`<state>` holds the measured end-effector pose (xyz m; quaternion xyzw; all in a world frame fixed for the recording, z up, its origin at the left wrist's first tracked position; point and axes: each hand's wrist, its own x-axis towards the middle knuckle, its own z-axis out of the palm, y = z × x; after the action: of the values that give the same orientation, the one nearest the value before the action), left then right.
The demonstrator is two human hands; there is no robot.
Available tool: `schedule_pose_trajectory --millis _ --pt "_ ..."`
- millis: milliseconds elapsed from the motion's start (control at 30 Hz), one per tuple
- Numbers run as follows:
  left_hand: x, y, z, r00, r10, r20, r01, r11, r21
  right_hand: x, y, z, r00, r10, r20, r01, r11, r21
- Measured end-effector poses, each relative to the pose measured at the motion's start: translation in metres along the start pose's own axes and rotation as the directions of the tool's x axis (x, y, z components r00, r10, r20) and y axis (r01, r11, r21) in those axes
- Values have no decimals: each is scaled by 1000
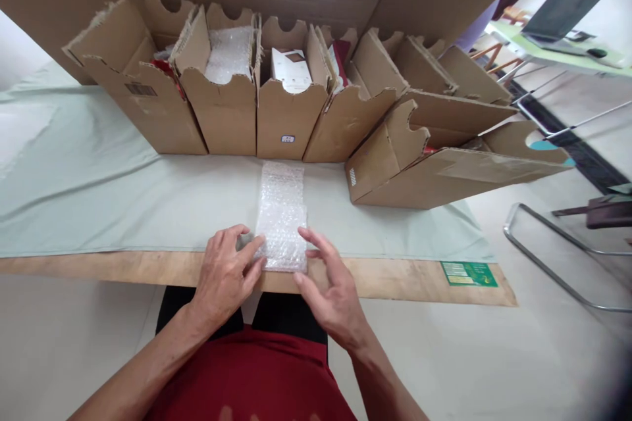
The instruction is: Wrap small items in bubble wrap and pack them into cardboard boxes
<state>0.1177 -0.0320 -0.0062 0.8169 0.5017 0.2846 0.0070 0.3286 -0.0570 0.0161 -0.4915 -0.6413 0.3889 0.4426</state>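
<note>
A sheet of bubble wrap [282,210] lies lengthwise on the cloth-covered table, its near end reaching over the bare wooden edge. The near part looks thicker, as if folded over; whether anything lies inside, I cannot tell. At its left near corner is my left hand [224,270], fingers apart, with fingertips at the wrap's edge. On the other side my right hand [333,286] has its fingers spread, the tips at or close to the right edge. Neither hand grips the wrap.
Cardboard bins [291,122] stand in a row behind the wrap, holding bubble wrap [230,52], a white box [290,71] and red packets. Another cardboard bin [399,177] sits at the right. A laptop [557,20] rests on a separate table at the far right.
</note>
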Motion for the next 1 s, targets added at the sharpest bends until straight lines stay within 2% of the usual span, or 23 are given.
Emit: schedule_pose_trajectory --millis 67,133,200,233,333,433,500,567,667,767,800,867,933,1000 --pt "3 -3 -3 999 28 33 -28 1000 -1 -2 6 -8 974 -179 137 216 916 -338" --pt "6 -6 -7 996 75 52 -74 997 -24 2 13 -12 938 -224 263 333 794 -508" --pt "7 -9 -13 985 157 72 -151 986 -73 8 18 -14 921 -251 298 382 732 -564" --pt "7 -10 -15 976 201 78 -193 976 -103 11 19 -15 918 -271 291 393 727 -563" --pt "7 -15 -20 968 246 55 -230 951 -209 19 16 -16 929 -288 232 367 788 -494" --pt "7 -18 -19 991 127 37 -109 942 -318 26 12 -15 976 -165 144 211 885 -415" --pt "9 -17 -15 999 -2 53 20 938 -345 34 14 -11 995 -58 85 85 929 -361" --pt "11 -14 -9 987 -149 61 161 928 -336 43 18 -6 999 0 37 12 948 -319" --pt "15 -7 0 948 -315 49 315 901 -298 50 24 -2 996 -63 -57 40 940 -338" --pt "17 0 6 940 -340 -19 327 917 -228 42 22 -4 957 -264 -116 182 864 -470" --pt "18 2 7 945 -324 -44 310 930 -199 38 20 -6 945 -318 -74 237 824 -515" --pt "18 3 9 957 -283 -66 271 951 -149 31 18 -9 928 -358 101 349 745 -569" --pt "18 2 9 963 -261 -61 252 960 -124 30 19 -9 901 -331 281 434 685 -585" --pt "17 0 7 970 -239 -55 230 965 -128 36 22 -9 876 -310 368 478 646 -594"
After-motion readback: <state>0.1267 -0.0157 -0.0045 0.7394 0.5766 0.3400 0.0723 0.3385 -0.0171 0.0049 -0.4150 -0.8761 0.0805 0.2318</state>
